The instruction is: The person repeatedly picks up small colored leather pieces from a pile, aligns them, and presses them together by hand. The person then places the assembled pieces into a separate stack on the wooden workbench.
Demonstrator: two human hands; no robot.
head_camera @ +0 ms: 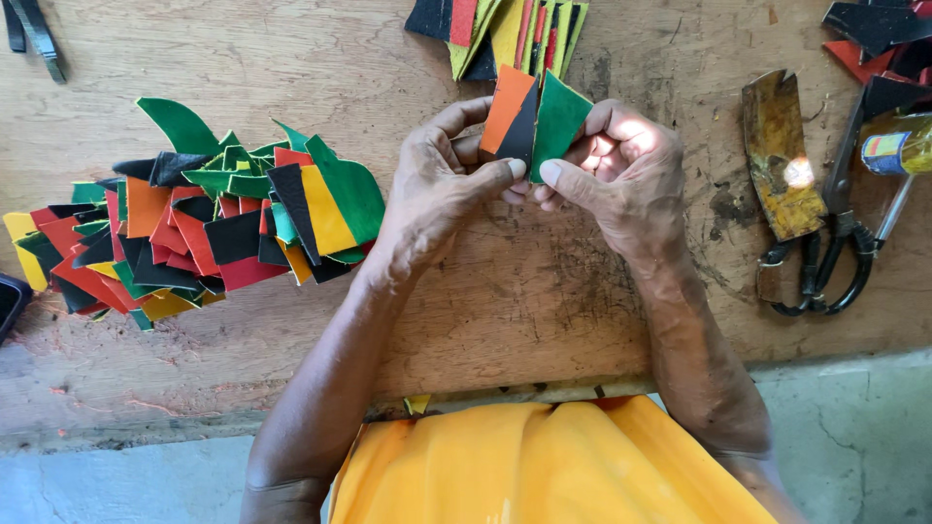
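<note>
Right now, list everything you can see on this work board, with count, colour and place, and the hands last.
Held pieces: three, orange, black, green, fanned between both hands.
Cut-piece pile: many, red, black, green, yellow, orange, left of the board.
Strip stack: several, mixed colours, top centre.
Dark scraps: a few, black and red, top right.
Scissors: one, black handles, right side.
Stained flat piece: one, yellow-brown, beside the scissors.
Wooden board: one, brown, worn.
Left hand: pinching the pieces.
Right hand: pinching the pieces.
</note>
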